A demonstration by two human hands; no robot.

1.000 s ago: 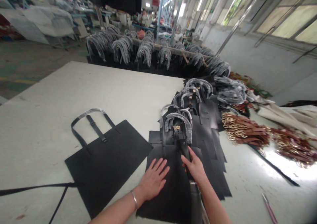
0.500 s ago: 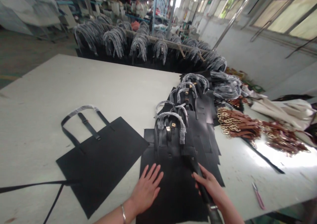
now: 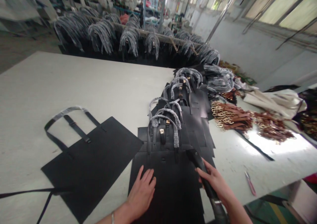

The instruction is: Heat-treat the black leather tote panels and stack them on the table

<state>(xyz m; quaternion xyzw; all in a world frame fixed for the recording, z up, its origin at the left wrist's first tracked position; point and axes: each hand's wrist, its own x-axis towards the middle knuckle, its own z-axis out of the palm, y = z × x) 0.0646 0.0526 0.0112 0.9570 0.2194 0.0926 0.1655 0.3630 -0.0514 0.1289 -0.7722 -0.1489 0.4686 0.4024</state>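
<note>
My left hand (image 3: pixel 142 191) rests palm down on the left part of a black bag panel (image 3: pixel 170 184), fingers stretched out. In my right hand (image 3: pixel 213 179) is a long black wand-like tool (image 3: pixel 201 166) with a metal band low on its shaft; its exact kind I cannot make out. The tool's wide head lies over the panel's upper right part. Plastic-wrapped handles (image 3: pixel 176 131) and straps with a gold buckle (image 3: pixel 161 131) extend from the far edge of the panel. Left of it, a separate black panel with handles (image 3: pixel 96 164) lies tilted on the table.
More black panels (image 3: pixel 200 125) overlap toward the back of the white table (image 3: pixel 99 75). Brown straps with gold clasps (image 3: pixel 232 116) and pink-handled nippers (image 3: pixel 250 184) lie to the right. A rack of wrapped handles (image 3: pixel 128 40) stands behind the table.
The view has shifted, so the scene sits further left. My left hand's fingers have drawn a little closer together, and the wand-like tool has moved slightly toward the panel's right edge.
</note>
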